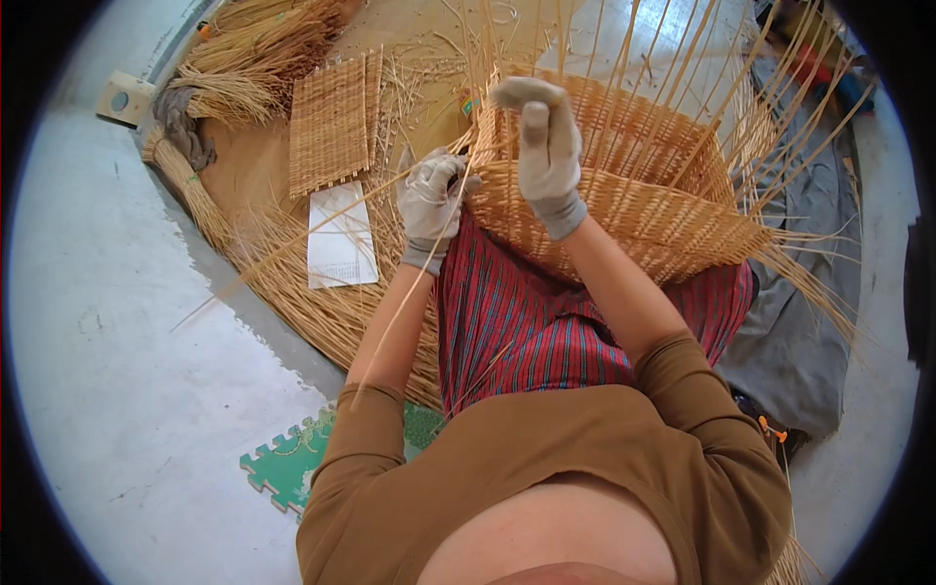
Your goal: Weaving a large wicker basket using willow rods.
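A rectangular woven wicker basket (624, 216) rests on my lap, its long loose stakes standing up from the rim. At its left corner my left hand (431, 200), in a pale work glove, is closed around thin wicker strands. One long strand (292, 244) trails from there to the lower left, another (405, 307) hangs down along my forearm. My right hand (551, 156), gloved too, is raised over the near wall of the basket. Its fingers are stretched out and the thumb stands apart, with nothing visible in them. The fingertips of my left hand are partly hidden by strands.
Flat woven panels (331, 122) and a white paper sheet (341, 239) lie to the left. Bundles of dry stalks (244, 58) are at the far left, and loose stalks (322, 312) run beside me. A green foam mat (292, 463) and grey cloth (804, 341) lie nearby.
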Demonstrator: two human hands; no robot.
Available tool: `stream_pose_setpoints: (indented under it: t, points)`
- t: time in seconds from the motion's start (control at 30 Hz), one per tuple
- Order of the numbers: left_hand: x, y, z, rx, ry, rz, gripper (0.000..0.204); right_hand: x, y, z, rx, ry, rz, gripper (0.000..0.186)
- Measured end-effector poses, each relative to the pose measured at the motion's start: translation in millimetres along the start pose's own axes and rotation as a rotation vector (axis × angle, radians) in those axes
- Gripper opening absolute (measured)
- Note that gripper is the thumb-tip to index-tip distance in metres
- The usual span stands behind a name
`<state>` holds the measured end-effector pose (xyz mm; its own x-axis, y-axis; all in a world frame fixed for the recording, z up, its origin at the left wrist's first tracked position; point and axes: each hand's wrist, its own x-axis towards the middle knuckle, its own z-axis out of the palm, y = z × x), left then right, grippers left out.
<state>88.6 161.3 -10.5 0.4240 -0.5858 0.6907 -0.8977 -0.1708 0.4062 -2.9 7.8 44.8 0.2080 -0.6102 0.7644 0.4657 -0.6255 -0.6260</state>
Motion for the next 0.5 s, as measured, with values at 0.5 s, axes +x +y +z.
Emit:
stream_pose_setpoints:
  t: [0.5]
  points:
    - [-37.5,56.3,14.6,-0.161,-0.048,-0.134,0.050,-68.1,1.7,-114.3,0.498,-0.075,0.623,0.037]
